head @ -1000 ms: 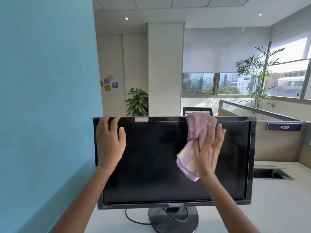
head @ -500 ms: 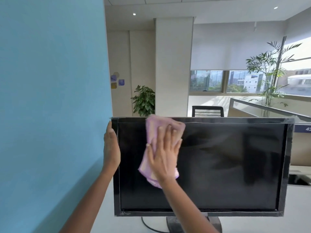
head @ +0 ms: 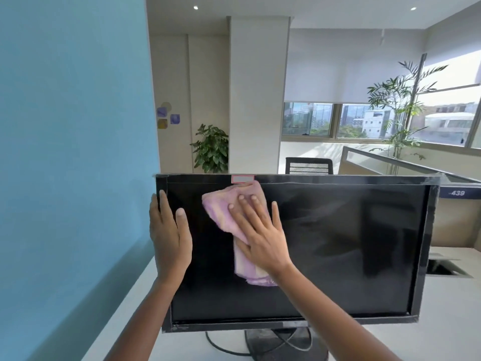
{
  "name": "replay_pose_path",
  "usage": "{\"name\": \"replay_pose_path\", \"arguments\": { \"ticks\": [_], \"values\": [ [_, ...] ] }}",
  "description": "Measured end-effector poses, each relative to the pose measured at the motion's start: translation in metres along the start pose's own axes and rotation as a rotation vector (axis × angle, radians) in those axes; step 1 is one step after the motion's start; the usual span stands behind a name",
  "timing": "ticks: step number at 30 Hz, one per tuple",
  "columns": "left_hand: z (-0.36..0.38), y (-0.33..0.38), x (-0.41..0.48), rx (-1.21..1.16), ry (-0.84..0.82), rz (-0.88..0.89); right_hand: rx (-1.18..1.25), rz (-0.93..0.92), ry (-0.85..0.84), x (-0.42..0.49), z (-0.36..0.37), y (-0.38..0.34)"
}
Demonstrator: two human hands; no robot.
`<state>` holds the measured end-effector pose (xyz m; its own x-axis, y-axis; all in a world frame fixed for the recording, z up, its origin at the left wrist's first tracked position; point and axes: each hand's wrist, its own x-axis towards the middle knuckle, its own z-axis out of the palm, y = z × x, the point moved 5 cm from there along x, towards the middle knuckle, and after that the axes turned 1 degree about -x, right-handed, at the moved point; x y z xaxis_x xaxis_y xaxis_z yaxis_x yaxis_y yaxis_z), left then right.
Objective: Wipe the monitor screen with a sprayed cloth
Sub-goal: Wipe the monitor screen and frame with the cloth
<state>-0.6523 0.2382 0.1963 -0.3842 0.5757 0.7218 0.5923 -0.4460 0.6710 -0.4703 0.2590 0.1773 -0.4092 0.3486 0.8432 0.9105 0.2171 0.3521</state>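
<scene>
While the right hand (head: 260,235) lies flat on the cloth (head: 221,207), its fingers are straight and spread out. They are not curled round anything. The hand presses the cloth against the screen (head: 338,243) of the monitor (head: 426,256). The cloth is pink and purple and a bit crumpled. It sits on the upper left part of the screen, just under the top edge. Some of it sticks out above the fingertips and some hangs down below the wrist.

The left hand (head: 169,238) rests on the left edge of the monitor. Its fingers point up and look straight, and the thumb lies on the dark screen. It is just beside the cloth but does not touch it.

The monitor is black and turned off. It stands upright on a white desk (head: 442,340) on a round dark stand (head: 286,342). A black cable (head: 216,345) loops on the desk by the stand. A small sticker (head: 242,179) with a red border sits on the top edge, just above the cloth.

A big blue wall (head: 73,152) is on the left, close to the monitor. Behind the monitor are a white pillar (head: 256,95), a leafy plant (head: 210,149), a black chair (head: 308,165) and a tall thin plant (head: 398,113) by the windows. A blue sign (head: 456,193) reads 439.
</scene>
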Motion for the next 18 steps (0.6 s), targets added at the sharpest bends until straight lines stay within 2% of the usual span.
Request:
{"name": "replay_pose_path", "arguments": {
  "ticks": [3, 7, 9, 11, 13, 18],
  "values": [
    [0.014, 0.000, -0.013, 0.191, -0.003, 0.004, -0.072, 0.074, 0.013, -0.026, -0.012, 0.078],
    [0.021, -0.006, -0.017, 0.234, 0.024, -0.013, -0.072, 0.232, 0.005, -0.069, -0.030, 0.165],
    [0.023, -0.009, -0.016, 0.225, 0.030, -0.011, -0.042, 0.451, 0.002, -0.097, -0.036, 0.206],
    [0.023, -0.009, -0.017, 0.215, 0.024, 0.010, 0.073, 0.758, 0.022, -0.129, -0.039, 0.238],
    [0.021, -0.010, -0.019, 0.199, 0.021, 0.030, 0.178, 0.959, 0.050, -0.154, -0.037, 0.248],
    [0.017, -0.022, -0.030, 0.086, 0.007, -0.004, 0.372, 1.180, 0.197, -0.165, -0.020, 0.204]
  ]
}}
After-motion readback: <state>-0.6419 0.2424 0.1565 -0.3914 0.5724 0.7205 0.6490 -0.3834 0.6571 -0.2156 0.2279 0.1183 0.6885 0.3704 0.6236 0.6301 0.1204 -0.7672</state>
